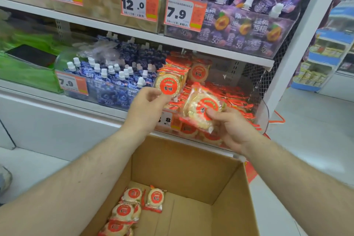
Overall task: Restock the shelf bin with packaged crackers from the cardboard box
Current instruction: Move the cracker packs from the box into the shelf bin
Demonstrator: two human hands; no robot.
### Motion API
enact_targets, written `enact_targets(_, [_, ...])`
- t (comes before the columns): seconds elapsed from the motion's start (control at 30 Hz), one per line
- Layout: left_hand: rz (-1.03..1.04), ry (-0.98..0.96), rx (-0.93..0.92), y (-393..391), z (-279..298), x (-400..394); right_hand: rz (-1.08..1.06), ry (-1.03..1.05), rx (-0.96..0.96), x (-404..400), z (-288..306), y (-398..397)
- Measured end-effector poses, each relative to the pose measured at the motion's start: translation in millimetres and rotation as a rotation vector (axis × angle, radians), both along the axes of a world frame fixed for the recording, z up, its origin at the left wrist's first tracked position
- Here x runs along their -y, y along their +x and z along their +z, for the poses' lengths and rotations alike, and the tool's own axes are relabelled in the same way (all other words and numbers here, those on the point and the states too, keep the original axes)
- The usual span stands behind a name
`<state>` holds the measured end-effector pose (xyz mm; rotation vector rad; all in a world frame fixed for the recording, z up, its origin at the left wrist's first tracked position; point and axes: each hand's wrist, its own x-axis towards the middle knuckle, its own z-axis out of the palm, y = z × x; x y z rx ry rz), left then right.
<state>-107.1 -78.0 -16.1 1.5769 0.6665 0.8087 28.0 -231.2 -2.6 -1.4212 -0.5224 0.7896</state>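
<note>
My left hand [146, 106] pinches a round cracker pack with a red label [168, 83] and holds it upright at the left end of the clear shelf bin [265, 113]. In my right hand [230, 127], a second cracker pack [201, 108] is pinched and tilted over the front of the same bin. The bin holds many red-and-orange cracker packs [229, 94]. Below my arms stands an open cardboard box [191, 165], and several cracker packs [132, 207] lie in its left corner.
Left of the cracker bin is a bin of blue spouted pouches [111, 82] with a 7.9 price tag. The shelf above carries purple plum jelly pouches [243, 21] and yellow packs. A white shelf upright [298, 40] stands at the right, with the aisle floor beyond.
</note>
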Motion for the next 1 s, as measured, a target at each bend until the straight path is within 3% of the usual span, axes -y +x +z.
enact_targets(0.1, [0.249, 0.223, -0.133, 19.1, -8.6, -25.6, -0.102, -0.142, 0.097, -22.1, 15.6, 30.2])
enact_targets(0.17, [0.321, 0.277, -0.235, 31.4, -17.0, -38.2, -0.168, -0.229, 0.168, -39.8, 21.2, 47.2])
enact_targets(0.27, [0.34, 0.287, -0.283, 47.7, -26.0, -48.2, -0.224, -0.201, 0.19, -65.3, 28.7, 70.0])
enact_targets(0.43, [0.314, 0.213, -0.198, 66.4, -38.2, -50.6, -0.385, -0.185, 0.37, -105.1, 22.0, 112.5])
enact_targets(0.57, [0.313, 0.168, -0.058, 64.1, -40.7, -45.2, -0.46, -0.311, 0.753, -125.4, 10.5, 127.6])
enact_targets(0.7, [0.322, 0.12, 0.004, 64.4, -46.5, -45.0, -0.42, -0.46, 0.931, -136.8, -0.2, 126.0])
enact_targets(1.0, [0.365, 0.096, 0.009, 63.1, -53.5, -36.1, -0.258, -0.86, 1.031, -140.1, -3.7, 126.3])
